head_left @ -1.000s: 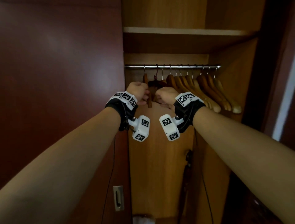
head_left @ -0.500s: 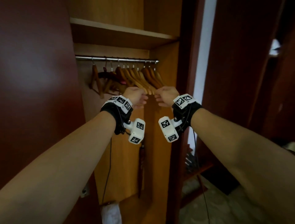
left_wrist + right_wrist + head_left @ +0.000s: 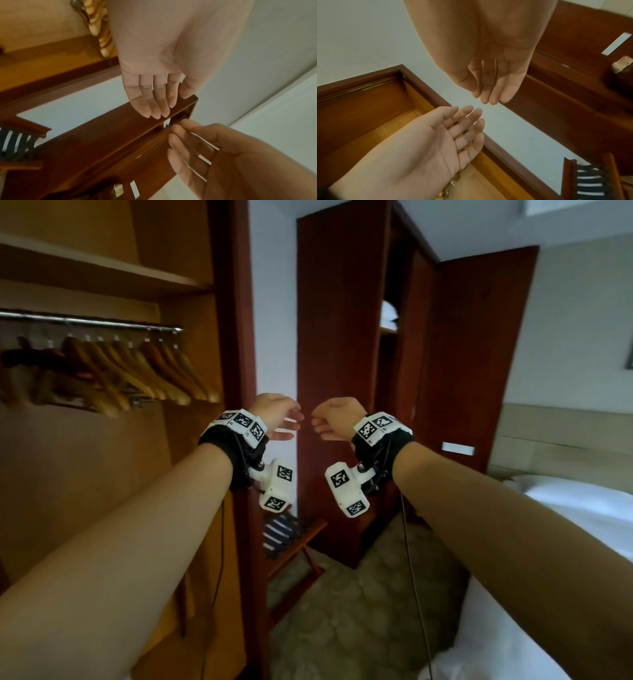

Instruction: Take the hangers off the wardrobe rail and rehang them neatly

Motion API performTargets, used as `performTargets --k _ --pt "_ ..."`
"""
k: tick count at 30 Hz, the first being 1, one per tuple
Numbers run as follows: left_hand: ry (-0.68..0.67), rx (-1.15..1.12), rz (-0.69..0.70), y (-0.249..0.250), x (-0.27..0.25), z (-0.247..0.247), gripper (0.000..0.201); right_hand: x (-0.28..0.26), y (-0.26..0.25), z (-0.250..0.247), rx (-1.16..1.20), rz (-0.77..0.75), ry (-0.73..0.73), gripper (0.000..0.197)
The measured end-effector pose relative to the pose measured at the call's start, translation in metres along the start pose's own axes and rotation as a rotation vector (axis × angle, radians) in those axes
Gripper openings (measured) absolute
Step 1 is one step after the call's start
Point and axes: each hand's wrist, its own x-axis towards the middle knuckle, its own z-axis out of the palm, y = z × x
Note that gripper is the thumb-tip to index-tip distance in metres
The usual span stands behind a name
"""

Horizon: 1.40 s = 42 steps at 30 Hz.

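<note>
Several wooden hangers (image 3: 137, 371) hang in a tight row on the chrome wardrobe rail (image 3: 89, 320) at the left of the head view, with darker hangers (image 3: 30, 361) at the far left. Both hands are held up in mid-air to the right of the wardrobe, away from the rail. My left hand (image 3: 282, 419) is empty, its fingers straight and relaxed (image 3: 154, 102). My right hand (image 3: 329, 419) is also empty, fingers loosely extended (image 3: 491, 89). The two hands face each other a short gap apart without touching.
A wooden shelf (image 3: 102, 272) sits above the rail. The wardrobe's dark red side post (image 3: 236, 337) stands just left of the hands. A second cabinet with an open door (image 3: 479, 354) is ahead. A striped luggage rack (image 3: 291, 539) stands below; a white bed (image 3: 582, 525) lies right.
The view has swung right, away from the wardrobe. Both hands have left the hangers, moved right and opened; they hold nothing now.
</note>
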Motion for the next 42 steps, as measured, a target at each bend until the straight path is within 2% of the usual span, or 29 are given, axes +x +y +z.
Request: performTargets --k 6,13,17,21,26,34,40,42 --pt "-0.134 -0.027 -0.027 0.008 -0.045 0.123 0.013 -0.056 0.036 -0.116 -0.073 0.052 0.121 0.018" --pt "-0.274 -0.052 -0.012 0.022 -0.096 0.243 0.017 -0.132 0.070 -0.230 -0.059 0.146 0.218 0.018" --pt "-0.360 -0.055 -0.011 0.034 -0.123 0.309 0.018 -0.170 0.091 -0.299 -0.076 0.153 0.281 0.006" --pt "-0.459 -0.053 -0.011 0.043 -0.142 0.371 0.015 -0.201 0.110 -0.356 -0.129 0.188 0.346 0.014" --pt "-0.601 -0.030 -0.020 0.046 -0.158 0.448 0.013 -0.232 0.138 -0.416 -0.158 0.234 0.451 0.014" --pt "-0.828 0.038 -0.073 0.021 -0.161 0.575 0.016 -0.266 0.203 -0.502 -0.143 0.374 0.586 0.008" --pt "-1.007 0.092 -0.179 -0.015 -0.154 0.684 0.014 -0.288 0.259 -0.569 -0.084 0.576 0.673 0.016" --pt "-1.053 0.088 -0.204 -0.029 -0.155 0.717 0.013 -0.296 0.280 -0.589 -0.010 0.646 0.670 0.029"
